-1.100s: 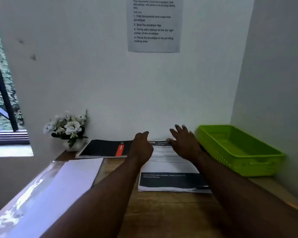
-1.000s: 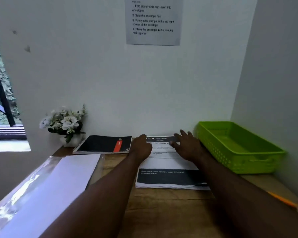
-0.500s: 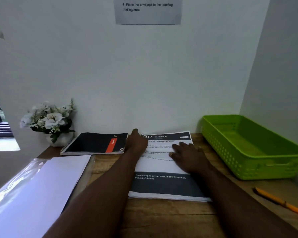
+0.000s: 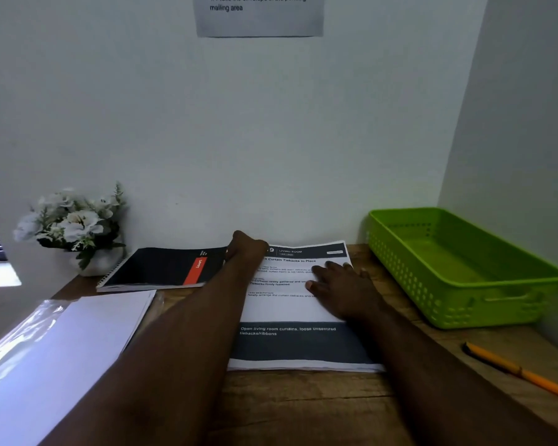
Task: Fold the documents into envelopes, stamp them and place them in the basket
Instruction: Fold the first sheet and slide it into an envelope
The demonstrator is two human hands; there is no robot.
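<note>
Hands both down on the documents, a stack of printed sheets lying flat on the wooden surface close to the back wall. Left hand sits at the stack's far left corner, knuckles up, fingers curled under; can't tell if it's actually pinching the top sheet or just pressing on it. Right hand lies flat on the white middle of the top page, fingers straight and spread a bit, palm down, holding nothing. Top sheet has a dark header band at the far edge and a dark footer band at the near edge, near edge showing several sheet layers.

Basket: green plastic, perforated walls, just right of the stack in the corner, not touching the paper. Nothing visible inside it from here.

Left of the stack: black spiral notebook with a red stripe, its right edge up against the left hand. Behind it a white pot of white flowers. Nearer, at left, a pile of blank white sheets partly in clear plastic wrap. Orange pencil lies near the surface's right edge, well apart from the stack. Printed notice taped to the wall above.
</note>
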